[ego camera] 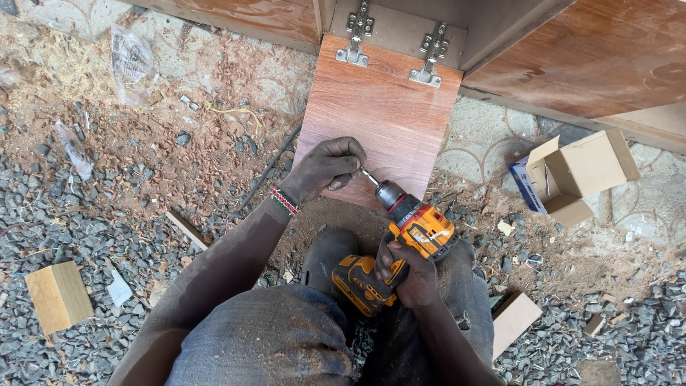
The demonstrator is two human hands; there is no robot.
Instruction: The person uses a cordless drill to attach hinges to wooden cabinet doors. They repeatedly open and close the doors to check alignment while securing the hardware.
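Note:
My right hand [407, 275] grips the handle of an orange and black cordless drill [400, 239], its bit pointing up-left at a reddish-brown cabinet door [386, 107]. My left hand [325, 168] rests on the door's lower part with fingertips pinched at the drill's tip, holding something too small to make out. The door lies open toward me, joined to the wooden cabinet [593, 57] by two metal hinges [357, 36]. A beaded bracelet is on my left wrist.
An open cardboard box [575, 175] sits on the ground to the right. Wood offcuts lie at the left [58, 294] and lower right [513, 322]. Gravel, sawdust and plastic scraps [128, 61] cover the ground. My knees are below the drill.

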